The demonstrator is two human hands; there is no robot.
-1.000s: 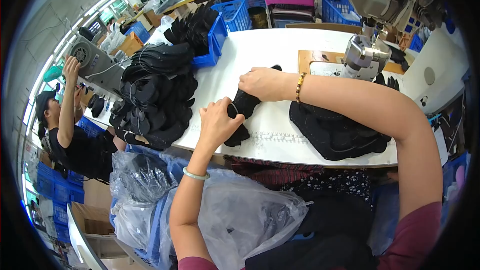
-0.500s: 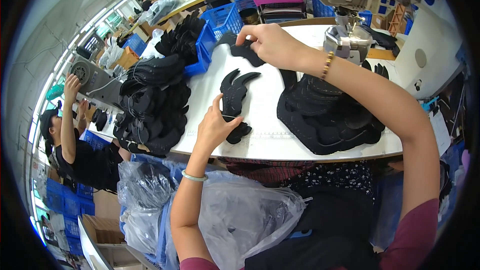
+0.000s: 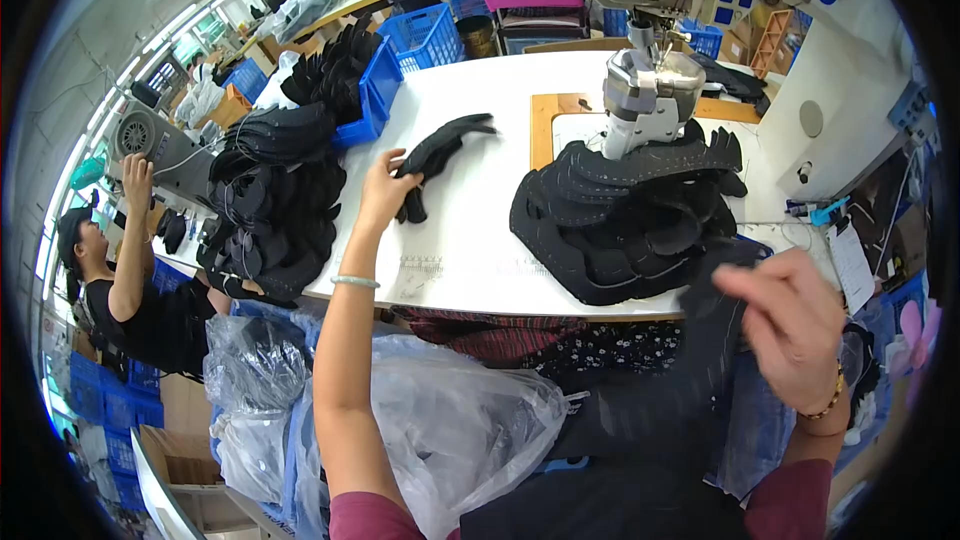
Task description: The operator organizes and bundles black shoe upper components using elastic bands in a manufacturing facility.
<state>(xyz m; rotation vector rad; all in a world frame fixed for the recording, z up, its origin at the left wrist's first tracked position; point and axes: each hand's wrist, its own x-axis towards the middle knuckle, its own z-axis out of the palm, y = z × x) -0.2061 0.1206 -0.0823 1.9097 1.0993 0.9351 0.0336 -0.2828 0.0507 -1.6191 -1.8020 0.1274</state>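
1. Co-worker [image 3: 125,300], one, black cap and black top, at far left, arm raised
2. Machine housing [image 3: 175,155], one, grey, round vent on its face, just beside the raised arm
3. Clear plastic bag [image 3: 255,365], crumpled, below the table's front edge
4. Pile [image 3: 275,205] of dark cut pieces, stacked in heaps along the table's left side
5. Blue crate [image 3: 380,90], one, slotted wall, on the table behind the pile, filled with slim black parts
6. Left hand [image 3: 383,185], bare, pale bangle on the wrist; thumb and fingers grasping the near part of item 7
7. Curved black piece [image 3: 440,152], one, tapering to a blurred far tip, over the left half of the table; whether lifted or lying flat, cannot tell
8. White table [image 3: 470,230], one, ruler marks printed near the front edge
9. Stack [image 3: 620,210] of black pieces, pale stitch lines, right of centre, just in front of item 10
10. Sewing machine [image 3: 650,90], one, metal head above a wood-edged plate
11. Second black piece [image 3: 712,325], one, blurred, hanging at the table's front edge, right of the stack
12. Right hand [image 3: 795,325], bare, blurred, beaded bracelet; fingers bent, pinching item 11 at its upper part
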